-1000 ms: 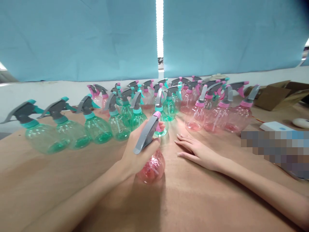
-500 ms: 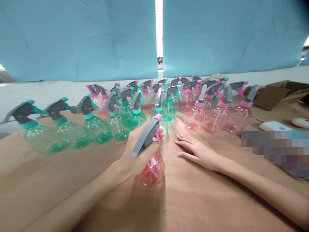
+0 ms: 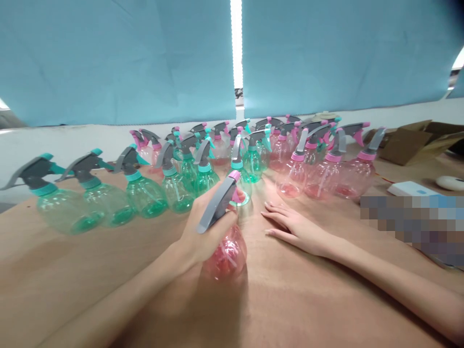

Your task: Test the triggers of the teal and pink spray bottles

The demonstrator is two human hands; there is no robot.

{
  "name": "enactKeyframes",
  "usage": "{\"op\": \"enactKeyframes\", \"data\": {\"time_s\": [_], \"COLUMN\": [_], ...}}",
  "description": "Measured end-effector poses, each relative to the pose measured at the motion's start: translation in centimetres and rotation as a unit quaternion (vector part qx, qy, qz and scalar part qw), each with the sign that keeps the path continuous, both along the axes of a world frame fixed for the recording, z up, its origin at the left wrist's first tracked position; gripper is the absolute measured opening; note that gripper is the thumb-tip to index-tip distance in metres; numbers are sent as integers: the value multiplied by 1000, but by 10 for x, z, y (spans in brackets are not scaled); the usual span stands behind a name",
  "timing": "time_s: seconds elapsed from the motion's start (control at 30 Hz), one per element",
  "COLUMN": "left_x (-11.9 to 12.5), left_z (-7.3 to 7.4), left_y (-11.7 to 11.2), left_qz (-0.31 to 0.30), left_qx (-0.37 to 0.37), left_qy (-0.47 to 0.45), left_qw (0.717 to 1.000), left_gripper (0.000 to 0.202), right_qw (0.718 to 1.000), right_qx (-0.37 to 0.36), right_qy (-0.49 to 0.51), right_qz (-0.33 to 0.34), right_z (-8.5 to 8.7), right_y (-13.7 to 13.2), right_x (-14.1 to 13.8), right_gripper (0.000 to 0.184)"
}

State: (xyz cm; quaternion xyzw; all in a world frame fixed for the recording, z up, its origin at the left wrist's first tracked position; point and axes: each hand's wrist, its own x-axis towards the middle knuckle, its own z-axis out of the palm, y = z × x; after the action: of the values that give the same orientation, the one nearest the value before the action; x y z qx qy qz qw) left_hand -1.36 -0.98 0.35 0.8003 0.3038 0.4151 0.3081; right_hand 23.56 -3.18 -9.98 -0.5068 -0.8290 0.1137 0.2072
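My left hand [image 3: 205, 227] is wrapped round the neck of a pink spray bottle [image 3: 228, 256] with a grey trigger head and pink nozzle. The bottle stands on the wooden table [image 3: 290, 299], its nozzle pointing away from me. My right hand [image 3: 293, 227] lies flat on the table to the right, fingers apart, touching no bottle. Just beyond the held bottle is a green spray bottle [image 3: 241, 186], partly hidden by my left hand. A row of green spray bottles [image 3: 147, 195] runs off to the left. Pink spray bottles [image 3: 322, 179] stand together at the right.
More pink and green bottles crowd the back of the table near a white wall [image 3: 72, 140] and blue curtains [image 3: 119, 58]. An open cardboard box [image 3: 409, 145], a white box [image 3: 413, 189] and a white computer mouse [image 3: 449, 183] lie at the right, beside a blurred-out patch.
The view has shifted very slightly. Both hands and the held spray bottle have otherwise stayed in place.
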Motion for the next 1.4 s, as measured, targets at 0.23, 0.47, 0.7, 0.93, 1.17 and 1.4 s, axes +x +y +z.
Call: {"op": "enactKeyframes", "data": {"time_s": [0.23, 0.47, 0.7, 0.93, 1.17, 1.4], "left_x": [2, 2, 5, 22, 47, 70], "left_z": [-3, -3, -8, -12, -13, -14], "left_y": [0, -1, 0, -2, -3, -1], "left_qz": [-23, -25, -15, -38, -7, 24], "left_qx": [-6, -16, 1, 0, 20, 16], "left_qy": [-14, -12, -35, -67, -43, 0], "left_qw": [1000, 999, 999, 997, 999, 1000], "left_gripper": [32, 31, 25, 25, 22, 28], "right_qw": [1000, 1000, 997, 990, 974, 976], "right_qx": [-1, 6, -15, -27, -23, 28], "right_qy": [-5, 16, 71, 127, 216, 214], "right_qz": [0, 4, 35, 63, 59, -33], "right_z": [0, -1, 7, 35, 53, 58], "right_y": [-1, -1, -10, -30, -45, -52], "right_x": [-1, 0, -9, -27, -34, -41], "right_gripper": [60, 56, 54, 62, 72, 98]}}
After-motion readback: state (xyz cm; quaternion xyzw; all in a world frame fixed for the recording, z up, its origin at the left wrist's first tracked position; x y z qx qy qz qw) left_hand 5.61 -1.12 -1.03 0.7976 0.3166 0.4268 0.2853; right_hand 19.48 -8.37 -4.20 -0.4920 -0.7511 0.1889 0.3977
